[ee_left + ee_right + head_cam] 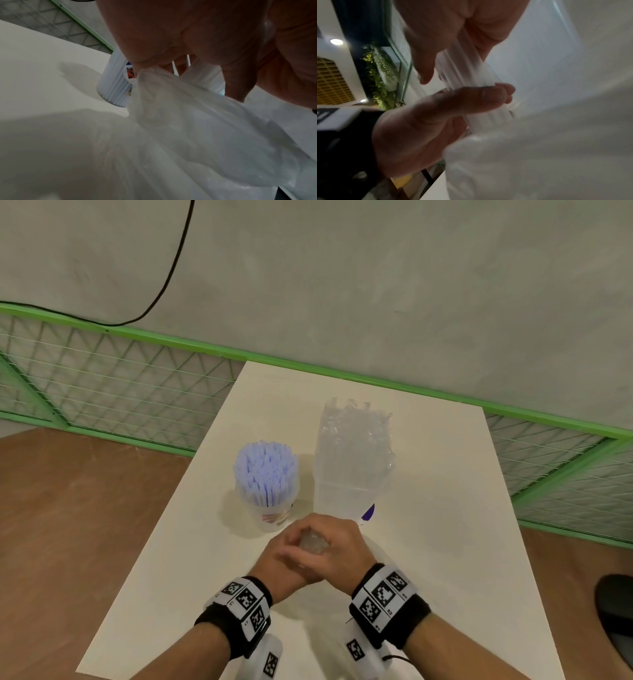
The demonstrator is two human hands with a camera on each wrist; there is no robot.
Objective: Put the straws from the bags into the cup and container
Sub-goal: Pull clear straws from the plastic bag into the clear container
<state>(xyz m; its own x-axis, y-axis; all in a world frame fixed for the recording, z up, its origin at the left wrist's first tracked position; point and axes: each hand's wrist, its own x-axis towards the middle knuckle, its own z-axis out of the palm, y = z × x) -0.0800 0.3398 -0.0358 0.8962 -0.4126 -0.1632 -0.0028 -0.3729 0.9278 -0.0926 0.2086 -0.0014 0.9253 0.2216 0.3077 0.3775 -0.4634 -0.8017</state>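
Both hands meet low over the white table (445, 508): left hand (284, 563) and right hand (334, 546) clutch a crumpled clear bag (311, 541). Behind, blue straws (265, 470) fill the cup (274, 517); clear straws (356, 440) fill the container (342, 498). Filling looks finished.

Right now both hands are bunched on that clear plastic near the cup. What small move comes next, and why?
Probably set the crumpled clear bag aside on the table. Both the left hand and right hand grip it, while the cup and container already stand full of straws.
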